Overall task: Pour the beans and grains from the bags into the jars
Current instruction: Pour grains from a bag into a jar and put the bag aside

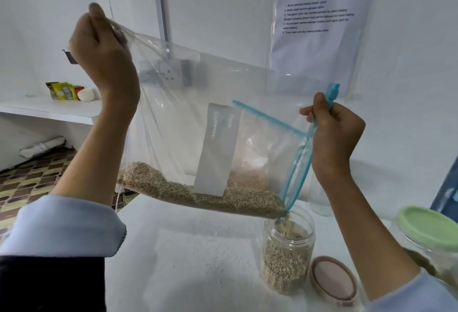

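Mid-pour: left hand (104, 56) pinches the bag (198, 118) corner upper left, right hand (332, 133) grips its blue zip edge centre right, grain (198, 192) streaming into open jar (288, 249) lower centre; next, probably raise left corner.

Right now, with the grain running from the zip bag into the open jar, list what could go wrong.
1. The clear plastic zip bag pours through one low corner over the narrow clear plastic jar; a small drift could scatter tan grain onto the white table.
2. The left hand only pinches the bag's far corner; a slip could dump everything.
3. The jar looks over half full and might overflow.
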`<state>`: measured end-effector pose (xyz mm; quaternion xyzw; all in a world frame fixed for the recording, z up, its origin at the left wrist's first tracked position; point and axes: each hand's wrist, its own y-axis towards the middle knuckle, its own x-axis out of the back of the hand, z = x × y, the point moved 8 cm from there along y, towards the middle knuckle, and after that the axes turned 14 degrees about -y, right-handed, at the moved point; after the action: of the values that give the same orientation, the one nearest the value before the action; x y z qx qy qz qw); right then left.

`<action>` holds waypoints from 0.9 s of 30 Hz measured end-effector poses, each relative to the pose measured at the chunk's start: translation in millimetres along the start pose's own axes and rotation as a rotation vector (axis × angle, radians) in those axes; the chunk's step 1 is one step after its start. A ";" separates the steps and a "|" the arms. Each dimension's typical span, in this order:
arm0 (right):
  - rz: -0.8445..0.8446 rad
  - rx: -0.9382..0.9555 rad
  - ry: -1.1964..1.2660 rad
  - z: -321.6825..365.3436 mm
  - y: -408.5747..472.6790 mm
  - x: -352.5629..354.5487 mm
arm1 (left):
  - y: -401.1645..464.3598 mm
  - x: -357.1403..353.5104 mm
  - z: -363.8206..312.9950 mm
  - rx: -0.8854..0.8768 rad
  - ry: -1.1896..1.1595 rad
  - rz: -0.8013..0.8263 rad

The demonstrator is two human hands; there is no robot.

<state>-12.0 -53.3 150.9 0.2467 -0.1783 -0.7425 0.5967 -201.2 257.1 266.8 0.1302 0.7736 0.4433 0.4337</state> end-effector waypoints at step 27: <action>0.006 0.021 0.004 7.3 1.9 5.7 | 0.1 -0.6 -5.3 -0.038 0.019 -0.032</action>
<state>-15.7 -59.5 157.0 0.2539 -0.1859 -0.7382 0.5966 -205.0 253.8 268.5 0.1055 0.7710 0.4522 0.4358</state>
